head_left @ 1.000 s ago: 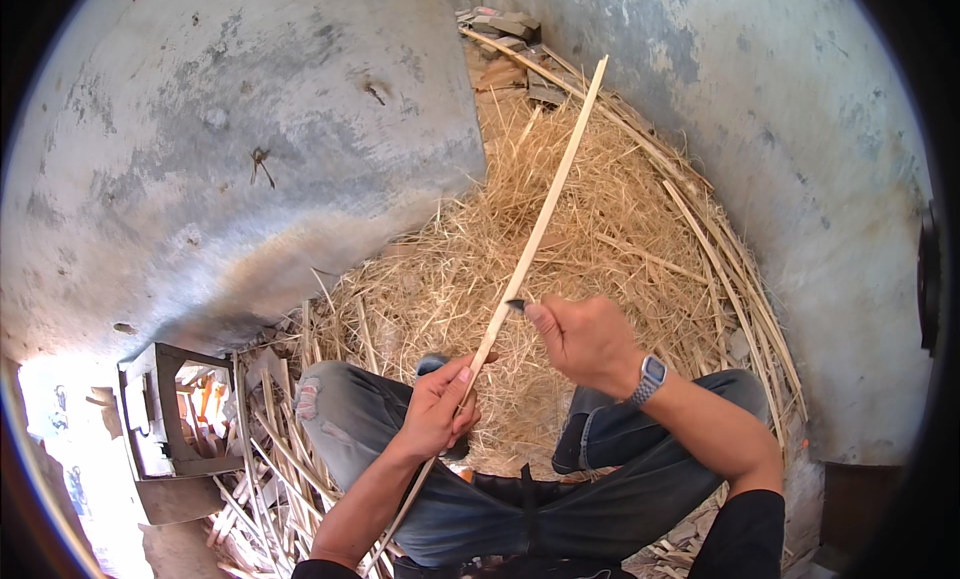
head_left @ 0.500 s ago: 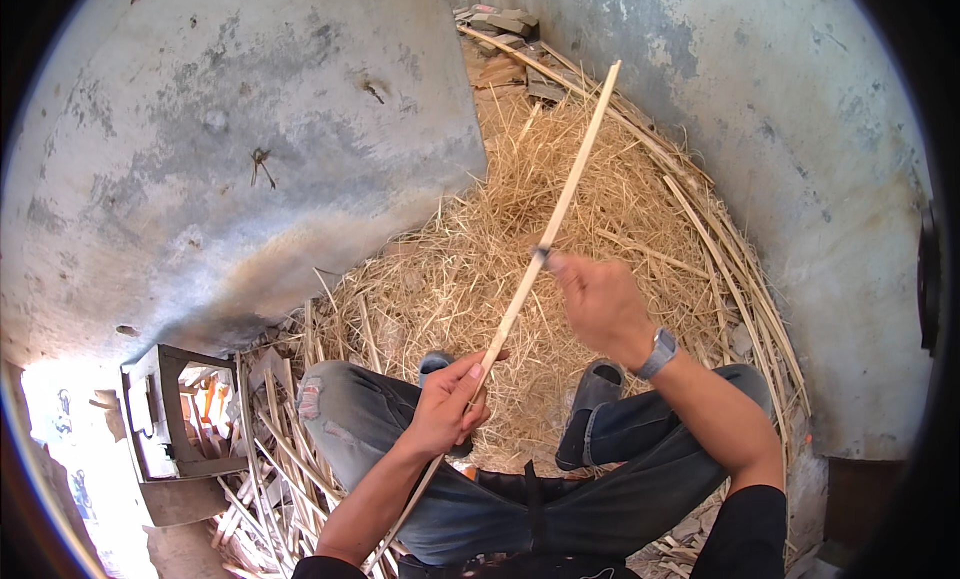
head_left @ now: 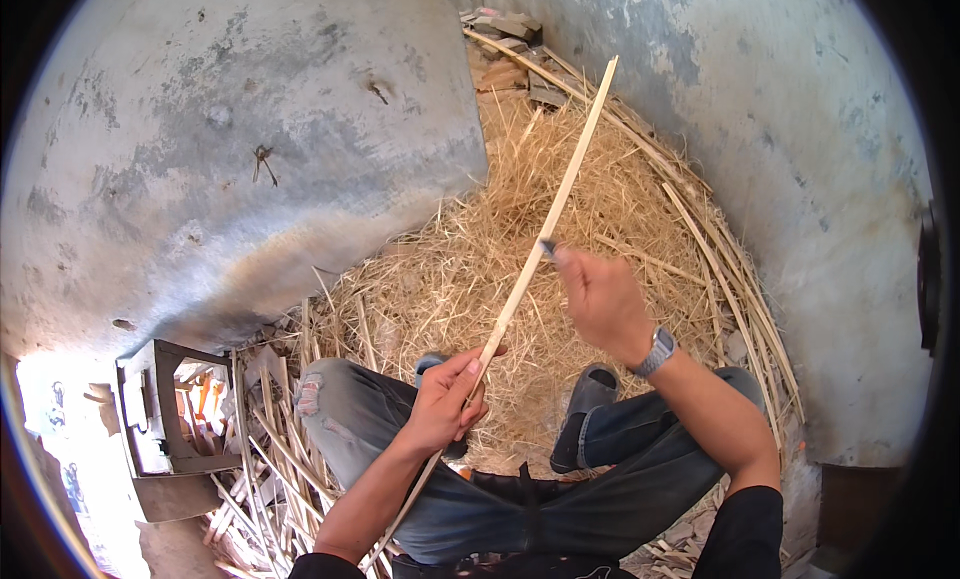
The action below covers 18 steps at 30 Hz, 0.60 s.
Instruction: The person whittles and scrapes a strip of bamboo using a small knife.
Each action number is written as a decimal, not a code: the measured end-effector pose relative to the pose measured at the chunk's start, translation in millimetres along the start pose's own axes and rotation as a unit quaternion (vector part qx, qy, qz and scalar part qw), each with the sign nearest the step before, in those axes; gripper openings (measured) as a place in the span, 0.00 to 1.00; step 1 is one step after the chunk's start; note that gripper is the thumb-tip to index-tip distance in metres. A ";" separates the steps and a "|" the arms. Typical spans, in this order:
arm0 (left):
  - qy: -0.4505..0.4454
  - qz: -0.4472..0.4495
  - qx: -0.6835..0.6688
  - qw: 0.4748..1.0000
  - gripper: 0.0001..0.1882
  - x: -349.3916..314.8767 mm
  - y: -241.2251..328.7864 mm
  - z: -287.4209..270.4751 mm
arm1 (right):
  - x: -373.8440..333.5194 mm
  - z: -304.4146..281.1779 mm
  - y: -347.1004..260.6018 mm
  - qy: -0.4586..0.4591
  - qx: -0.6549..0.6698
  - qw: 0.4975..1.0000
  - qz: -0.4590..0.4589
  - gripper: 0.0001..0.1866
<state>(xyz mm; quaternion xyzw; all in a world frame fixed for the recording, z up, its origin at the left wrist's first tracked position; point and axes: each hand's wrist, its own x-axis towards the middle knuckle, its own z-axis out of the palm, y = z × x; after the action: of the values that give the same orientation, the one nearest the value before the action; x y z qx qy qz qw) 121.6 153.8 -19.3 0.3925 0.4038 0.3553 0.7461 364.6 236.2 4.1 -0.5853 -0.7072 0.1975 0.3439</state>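
A long pale strip of split bamboo or wood point(head_left: 560, 198) slants across the middle, from my lap up toward the far right. My left hand point(head_left: 447, 401) is closed around its lower part, thumb along the top. My right hand point(head_left: 607, 304), with a watch point(head_left: 657, 352) on the wrist, is closed on a small dark blade point(head_left: 547, 247). The blade's tip meets or nearly meets the strip's right edge about midway along its length. Its handle, if it has one, is hidden in my fist.
Curly shavings point(head_left: 430, 299) cover the floor ahead of my crossed legs. Long strips point(head_left: 735, 269) lie along the right wall, and more strips point(head_left: 290, 459) are heaped at my left beside a dark metal frame point(head_left: 185, 467). Broken bricks point(head_left: 505, 24) sit in the far corner.
The blade has turned from lying across the strip to angling at its right edge. The strip's far end has shifted slightly left. My left hand keeps its grip.
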 end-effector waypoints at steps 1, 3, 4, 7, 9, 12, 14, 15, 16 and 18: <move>-0.002 -0.001 0.010 1.000 0.23 3.3 0.1 0.5 | -16.3 11.5 0.2 -0.027 -0.017 0.999 -0.039 0.23; 0.004 -0.005 0.024 1.000 0.23 4.8 -3.7 -2.8 | -34.3 26.7 -3.7 -0.052 -0.036 0.995 -0.073 0.23; 0.014 -0.010 0.039 0.999 0.23 4.8 -5.2 -5.2 | -38.6 33.0 -6.5 -0.071 -0.002 0.994 -0.081 0.24; 0.039 -0.004 0.070 0.997 0.22 1.5 -6.1 -10.4 | -31.5 27.6 -9.1 -0.146 0.086 0.985 -0.046 0.25; 0.070 0.006 0.101 0.992 0.21 2.4 -6.8 -2.8 | -30.0 24.4 -3.8 -0.202 0.134 0.970 -0.006 0.26; 0.106 0.032 0.157 0.981 0.20 6.4 -11.5 3.3 | -30.6 26.4 4.7 -0.155 0.267 0.949 0.065 0.25; 0.114 0.047 0.185 0.975 0.19 6.9 -13.3 3.1 | -27.6 20.2 -2.4 -0.121 0.212 0.970 0.019 0.22; 0.119 0.063 0.213 0.968 0.19 6.9 -14.8 4.5 | -27.8 20.1 -4.9 -0.120 0.212 0.970 0.020 0.22; 0.123 0.080 0.241 0.959 0.19 6.9 -15.6 5.0 | -27.7 21.3 -8.2 -0.121 0.193 0.974 0.019 0.21; 0.128 0.096 0.278 0.947 0.18 7.4 -15.3 5.5 | -30.0 24.4 -8.3 -0.121 0.172 0.977 0.018 0.19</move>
<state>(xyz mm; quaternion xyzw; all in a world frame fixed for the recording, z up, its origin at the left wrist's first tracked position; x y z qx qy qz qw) 132.8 151.8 -33.0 0.5725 0.5389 0.3460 0.5120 343.7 208.4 -14.5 -0.5019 -0.6880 0.3922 0.3477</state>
